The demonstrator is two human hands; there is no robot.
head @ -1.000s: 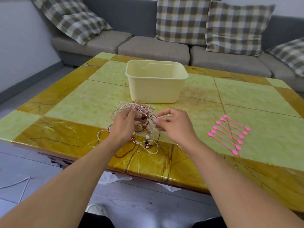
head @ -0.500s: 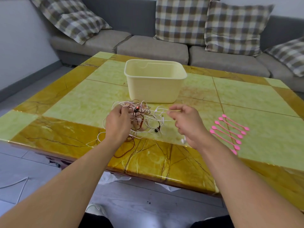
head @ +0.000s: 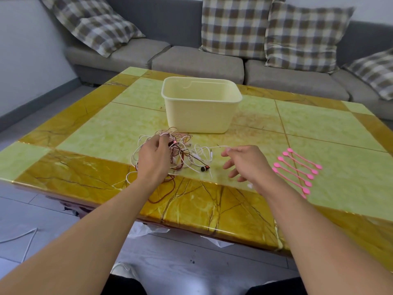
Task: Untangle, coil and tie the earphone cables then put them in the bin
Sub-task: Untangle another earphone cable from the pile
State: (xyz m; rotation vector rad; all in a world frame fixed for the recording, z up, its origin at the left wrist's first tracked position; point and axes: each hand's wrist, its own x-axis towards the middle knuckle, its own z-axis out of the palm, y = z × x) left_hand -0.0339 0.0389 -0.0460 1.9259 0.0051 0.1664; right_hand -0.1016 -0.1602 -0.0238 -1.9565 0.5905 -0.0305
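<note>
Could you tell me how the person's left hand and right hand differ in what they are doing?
The left hand grips the tangled bundle of white and red earphone cables, fingers curled; the right hand pinches a single white cable strand, its other fingers spread. The left sits on the tangle, the right beside it. Both are bare, over the table.

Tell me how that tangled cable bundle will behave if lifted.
The cable bundle looks thin and loopy, so it will probably sag limply. Strands interlock, so it likely rises as one clump. It seems light; the loose earbud may dangle and swing.
</note>
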